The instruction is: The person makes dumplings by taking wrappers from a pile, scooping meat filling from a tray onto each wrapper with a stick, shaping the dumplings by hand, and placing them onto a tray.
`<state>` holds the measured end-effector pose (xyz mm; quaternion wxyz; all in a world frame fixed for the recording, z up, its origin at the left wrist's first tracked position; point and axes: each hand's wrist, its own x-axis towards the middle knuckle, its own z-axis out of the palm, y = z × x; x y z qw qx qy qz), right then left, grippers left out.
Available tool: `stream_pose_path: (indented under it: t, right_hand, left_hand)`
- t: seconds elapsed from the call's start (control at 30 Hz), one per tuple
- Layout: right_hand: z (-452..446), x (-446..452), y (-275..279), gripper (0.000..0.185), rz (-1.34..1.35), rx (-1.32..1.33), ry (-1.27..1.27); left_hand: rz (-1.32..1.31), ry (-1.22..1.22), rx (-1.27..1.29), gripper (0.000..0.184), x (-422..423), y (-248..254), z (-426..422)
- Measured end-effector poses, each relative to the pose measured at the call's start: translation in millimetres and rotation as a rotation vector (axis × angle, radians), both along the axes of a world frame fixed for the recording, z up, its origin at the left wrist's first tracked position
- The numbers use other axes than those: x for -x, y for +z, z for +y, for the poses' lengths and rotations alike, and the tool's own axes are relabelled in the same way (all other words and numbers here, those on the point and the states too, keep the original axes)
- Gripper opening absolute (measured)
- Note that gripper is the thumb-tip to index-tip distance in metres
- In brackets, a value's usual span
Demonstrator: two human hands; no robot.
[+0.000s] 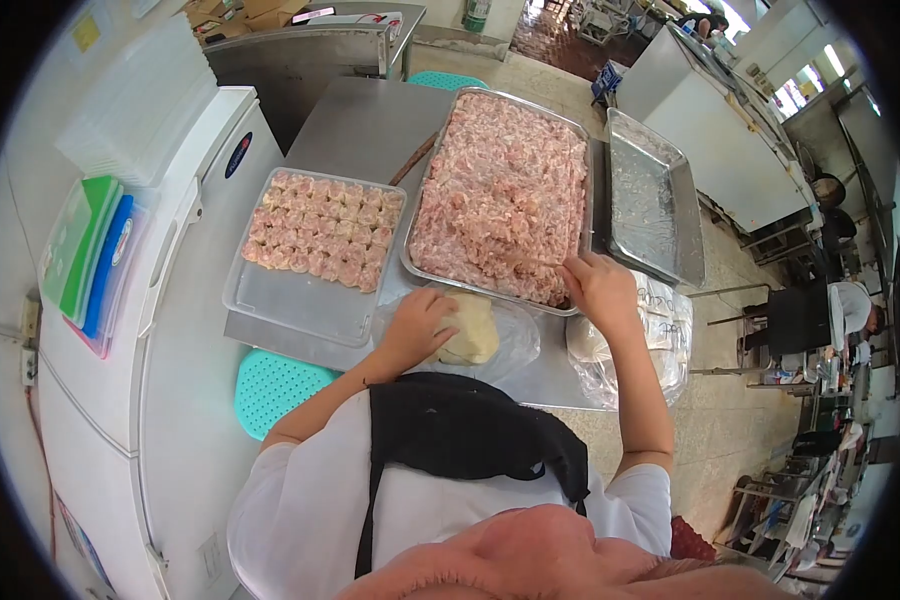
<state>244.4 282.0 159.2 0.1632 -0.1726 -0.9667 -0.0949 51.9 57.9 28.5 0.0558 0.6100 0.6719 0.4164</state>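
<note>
A large metal tray (pixel 406 240) full of ground meat (pixel 510 170) lies on the steel table. My right hand (pixel 602 290) is at its lower right corner, fingers pinched on a thin stick-like tool that reaches into the meat. Below the tray, my left hand (pixel 420 325) rests its bent fingers on the edge of a stack of pale round wrappers (pixel 470 330), which sits on clear plastic. To the left, a translucent tray (pixel 305 300) holds rows of filled dumplings (pixel 320 225) in its upper part; its lower part is bare.
An empty metal pan (pixel 655 200) stands right of the meat tray. Plastic-bagged packs (pixel 660 330) lie at the table's right edge. A wooden stick (pixel 413 160) lies between the trays. A white freezer (pixel 100 300) is at left, a turquoise stool (pixel 278 390) below the table.
</note>
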Motion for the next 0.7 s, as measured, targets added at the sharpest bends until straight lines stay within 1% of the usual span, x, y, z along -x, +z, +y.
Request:
stream_pose_path:
  t: [0.07,0.1,0.17,0.2,0.23,0.27,0.3,0.33,0.4,0.47,0.5,0.57,0.6,0.67,0.7]
  right_hand:
    - [1,-3,-7,0.018,0.027,-0.019,0.01]
    - [2,-4,-11,0.017,0.055,-0.035,0.018]
    - [12,-9,-30,0.017,0.056,-0.03,0.023]
    - [16,-10,-40,0.016,0.056,-0.028,0.022]
    - [17,-11,-49,0.016,0.056,-0.028,0.019]
    - [18,-13,-58,0.014,0.038,0.044,0.017]
    - [19,-14,-66,0.014,0.019,0.118,0.016]
    - [18,-15,-76,0.014,0.017,0.12,0.015]
    - [15,-17,-86,0.015,0.049,0.206,0.01]
    - [8,-20,-88,0.016,0.054,0.247,-0.011]
    - [6,-19,-87,0.017,0.061,0.294,-0.031]
    - [4,-18,-81,0.017,0.046,0.292,-0.061]
    - [3,-18,-77,0.018,0.032,0.29,-0.096]
    - [-6,-18,-74,0.018,0.019,0.273,-0.103]
    - [-10,-17,-74,0.018,0.012,0.246,-0.11]
  left_hand:
    - [0.02,-0.1,0.024,0.032,8,-11,-3]
    - [0.02,-0.097,0.025,0.032,9,-15,-4]
    - [0.015,-0.196,0.028,0.028,11,-24,-6]
    - [0.015,-0.196,0.028,0.028,13,-31,-6]
    - [-0.031,-0.208,0.037,0.025,15,-35,-4]
    - [-0.078,-0.222,0.045,0.023,17,-40,-2]
    - [-0.081,-0.224,0.046,0.023,20,-40,-1]
    - [-0.119,-0.245,0.078,0.021,23,-39,1]
    - [-0.158,-0.268,0.106,0.019,26,-31,1]
    - [-0.352,-0.193,0.281,0.015,29,-18,-1]
    - [-0.354,-0.19,0.279,0.015,30,-14,-2]
    - [-0.479,-0.195,0.308,0.014,33,-7,-3]
    - [-0.481,-0.193,0.311,0.014,35,0,-3]
    - [-0.25,-0.207,0.076,0.013,35,10,3]
    - [-0.252,-0.207,0.077,0.013,34,8,5]
